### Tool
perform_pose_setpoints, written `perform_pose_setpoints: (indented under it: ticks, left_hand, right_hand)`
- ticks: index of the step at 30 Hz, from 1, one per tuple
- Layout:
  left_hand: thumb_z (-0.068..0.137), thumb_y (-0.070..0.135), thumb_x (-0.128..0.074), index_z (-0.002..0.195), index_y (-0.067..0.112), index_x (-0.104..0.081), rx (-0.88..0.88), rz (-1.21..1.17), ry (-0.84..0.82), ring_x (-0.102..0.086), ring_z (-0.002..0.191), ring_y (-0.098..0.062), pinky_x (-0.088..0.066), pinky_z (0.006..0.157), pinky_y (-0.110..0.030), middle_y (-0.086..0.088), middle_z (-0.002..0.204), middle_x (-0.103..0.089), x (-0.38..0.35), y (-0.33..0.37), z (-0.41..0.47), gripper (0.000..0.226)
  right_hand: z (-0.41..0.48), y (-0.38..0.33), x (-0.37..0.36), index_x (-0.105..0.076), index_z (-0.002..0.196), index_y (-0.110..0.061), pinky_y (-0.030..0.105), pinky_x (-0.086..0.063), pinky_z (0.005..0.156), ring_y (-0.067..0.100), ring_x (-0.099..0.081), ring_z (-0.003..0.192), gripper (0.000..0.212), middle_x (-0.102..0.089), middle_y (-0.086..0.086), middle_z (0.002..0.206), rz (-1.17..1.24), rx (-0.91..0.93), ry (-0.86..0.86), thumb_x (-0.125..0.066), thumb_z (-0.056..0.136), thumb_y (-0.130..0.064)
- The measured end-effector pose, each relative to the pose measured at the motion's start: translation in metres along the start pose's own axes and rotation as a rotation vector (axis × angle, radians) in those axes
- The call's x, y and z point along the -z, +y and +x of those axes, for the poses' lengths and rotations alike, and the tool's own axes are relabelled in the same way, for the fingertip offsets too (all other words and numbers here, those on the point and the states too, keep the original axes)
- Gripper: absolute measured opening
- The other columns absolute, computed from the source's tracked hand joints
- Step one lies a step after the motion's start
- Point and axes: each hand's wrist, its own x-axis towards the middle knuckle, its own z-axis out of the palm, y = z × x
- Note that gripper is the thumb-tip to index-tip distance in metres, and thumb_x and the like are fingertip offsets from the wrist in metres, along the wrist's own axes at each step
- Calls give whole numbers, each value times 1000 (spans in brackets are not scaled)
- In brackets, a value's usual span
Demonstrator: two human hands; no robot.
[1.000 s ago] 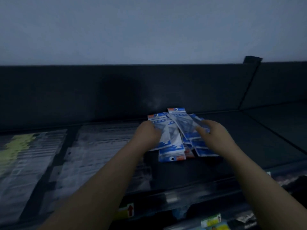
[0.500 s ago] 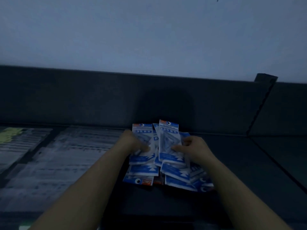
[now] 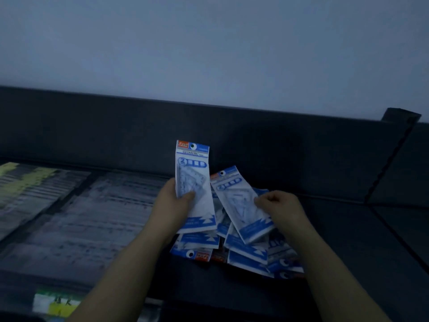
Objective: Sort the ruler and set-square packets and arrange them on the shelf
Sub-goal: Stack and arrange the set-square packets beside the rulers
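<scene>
Two packets are lifted: the left hand (image 3: 173,205) grips an upright packet (image 3: 193,182), the right hand (image 3: 282,210) pinches a tilted packet (image 3: 241,205), above the pile (image 3: 246,252) on the shelf (image 3: 348,240).

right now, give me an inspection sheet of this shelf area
surface: dark shelf, dimly lit
job's things: upright packet and tilted packet lifted off a loose pile of blue-and-white packets
clutter: clear packs lying in rows at the left; blurred yellow label at the front edge
hands: left hand grips the upright packet; right hand pinches the tilted packet
cables: nothing seen
surroundings: dark back panel, pale wall above
</scene>
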Motion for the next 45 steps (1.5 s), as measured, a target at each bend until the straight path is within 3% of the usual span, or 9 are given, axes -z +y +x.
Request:
perform_pose_setpoints:
  ticks: [4,8,14,19,23,27,32,37,45]
  left_hand:
    - [97,13,-50,111,22,-54,67,-113,38,-65,93,-26,-55,83,-47,-8,108,-66,-3,-9,-4,17]
    - [96,23,-56,109,20,-63,53,-315,-105,-71,87,-19,-59,73,-34,-3,99,-73,-12,0,-10,15]
    - [94,18,-60,114,22,-56,26,-213,-69,-67,91,-14,-55,72,-28,0,106,-68,-16,-8,2,21]
    - [100,22,-48,121,18,-54,111,-205,-67,-65,89,-16,-49,61,-25,-4,108,-66,-3,-17,13,22]
    - [101,22,-45,122,21,-53,116,-227,-101,-66,94,-20,-52,69,-31,-4,110,-66,1,-17,15,22]
    - [101,19,-46,119,22,-57,123,-280,-127,-68,91,-18,-53,66,-29,-1,106,-68,3,-20,11,21]
    - [100,21,-48,105,29,-59,144,-272,-199,-69,90,-19,-55,72,-34,-1,103,-69,-2,-24,8,15]
    - [100,21,-48,100,31,-59,133,-237,-202,-68,89,-19,-55,73,-35,-1,100,-69,-3,-22,6,15]
    - [100,19,-48,106,27,-60,128,-172,-226,-69,84,-13,-52,62,-25,4,97,-70,-3,-19,-1,15]
  right_hand:
    - [-5,-3,-2,-67,82,-12,46,-55,75,30,-64,77,15,-69,15,85,193,44,21,-67,88,-25]
    - [-16,-16,-23,-65,80,-11,49,-54,76,29,-61,76,12,-66,21,84,254,95,29,-68,86,-21]
    - [-3,-16,-26,-65,93,-17,18,-44,62,8,-61,77,13,-65,-4,86,-156,232,106,-59,93,-28]
    - [16,1,-20,-57,105,-7,27,-43,65,14,-52,80,59,-54,3,94,-525,12,-70,-69,75,-57]
    - [19,1,-19,-42,139,-22,40,-38,103,27,-34,129,101,-39,4,143,-716,-65,-34,-62,59,-81]
    - [18,12,-10,-28,147,-29,48,-37,107,29,-33,135,123,-34,2,150,-594,-108,-10,-63,44,-87]
    - [9,10,-7,-37,142,-26,39,-45,99,23,-46,124,100,-40,2,143,-380,-24,5,-79,58,-62]
    - [-7,-4,3,-60,104,-19,37,-55,78,13,-60,86,69,-63,0,105,-742,-46,91,-67,62,-73]
    - [-18,-4,2,-50,133,-18,37,-43,102,20,-44,123,97,-41,3,137,-819,-45,-132,-65,59,-78]
